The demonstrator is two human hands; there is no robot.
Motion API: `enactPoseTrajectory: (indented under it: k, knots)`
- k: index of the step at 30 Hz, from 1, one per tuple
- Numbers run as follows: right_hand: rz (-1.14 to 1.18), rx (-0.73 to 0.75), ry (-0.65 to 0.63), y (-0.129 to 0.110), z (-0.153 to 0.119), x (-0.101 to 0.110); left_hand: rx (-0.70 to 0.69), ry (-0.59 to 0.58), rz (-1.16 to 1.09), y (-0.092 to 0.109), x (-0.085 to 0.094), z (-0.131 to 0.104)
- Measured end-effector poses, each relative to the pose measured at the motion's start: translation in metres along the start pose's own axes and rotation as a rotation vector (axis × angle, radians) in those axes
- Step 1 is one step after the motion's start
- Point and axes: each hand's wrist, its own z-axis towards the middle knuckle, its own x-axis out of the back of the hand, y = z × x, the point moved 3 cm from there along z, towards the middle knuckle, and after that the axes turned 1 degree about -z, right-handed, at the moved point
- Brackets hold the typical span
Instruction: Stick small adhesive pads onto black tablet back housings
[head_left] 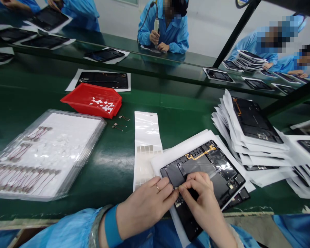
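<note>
A black tablet housing point(196, 162) with an orange ribbon cable point(200, 154) lies tilted on white sheets at the bench's front edge. My left hand point(150, 203) rests at its left side, fingers curled together, fingertips down on the housing. Close beside them, my right hand point(203, 194) is closed in a pinch over the housing. Whatever sits between the fingertips is too small and covered to make out. Part of another black housing point(187, 217) shows beneath. Left of them lies a white strip of adhesive pieces point(147, 134).
At left, a clear tray point(74, 137) carries rows of small wired discs point(23, 177). Behind it stands a red bin point(85, 100) with white bits; two loose wired parts point(117, 126) lie nearby. Stacked housings between sheets point(255, 137) rise at right. Co-workers point(165, 31) sit across the bench.
</note>
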Motion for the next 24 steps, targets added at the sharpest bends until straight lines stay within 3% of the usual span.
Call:
enactPoseTrajectory:
  k: [9,14,18,24]
  knots:
    - [-0.032,0.101,-0.026,0.005,0.004,0.012,-0.007,-0.001,0.069,0.005,0.001,0.000]
    - [0.011,0.025,0.211,0.025,0.005,0.033,-0.011,-0.016,0.048,0.002,0.004,0.003]
    - [0.086,0.087,0.159,0.031,0.007,0.028,-0.048,-0.090,0.010,-0.009,0.008,0.015]
    - [0.024,0.131,0.129,0.028,0.010,0.015,-0.139,-0.131,-0.070,-0.019,0.015,0.028]
